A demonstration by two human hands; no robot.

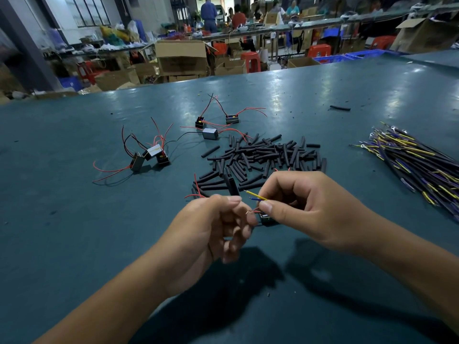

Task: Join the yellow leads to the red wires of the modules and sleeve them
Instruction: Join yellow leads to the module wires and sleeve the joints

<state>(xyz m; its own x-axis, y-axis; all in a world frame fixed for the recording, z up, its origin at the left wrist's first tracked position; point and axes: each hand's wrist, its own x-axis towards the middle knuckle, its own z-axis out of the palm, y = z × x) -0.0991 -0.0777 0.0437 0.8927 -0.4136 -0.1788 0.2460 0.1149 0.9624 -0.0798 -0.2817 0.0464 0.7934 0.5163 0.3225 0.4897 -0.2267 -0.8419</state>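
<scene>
My right hand (305, 209) pinches a yellow lead (254, 194) and a blue lead, their stripped tips pointing left. A small black module (267, 219) sits just under its thumb. My left hand (213, 227) has curled fingers and pinches the module's red wire (250, 211) near its bare tip; more red wires (196, 192) stick out behind its knuckles. The yellow tip and the red tip are a short way apart. A black sleeve (232, 186) stands just beyond the two hands.
A pile of black sleeves (268, 155) lies past my hands. Two groups of modules with red and black wires sit at left (151, 155) and middle (211, 125). A bundle of yellow and blue leads (412, 160) lies at right on the green table (74, 219).
</scene>
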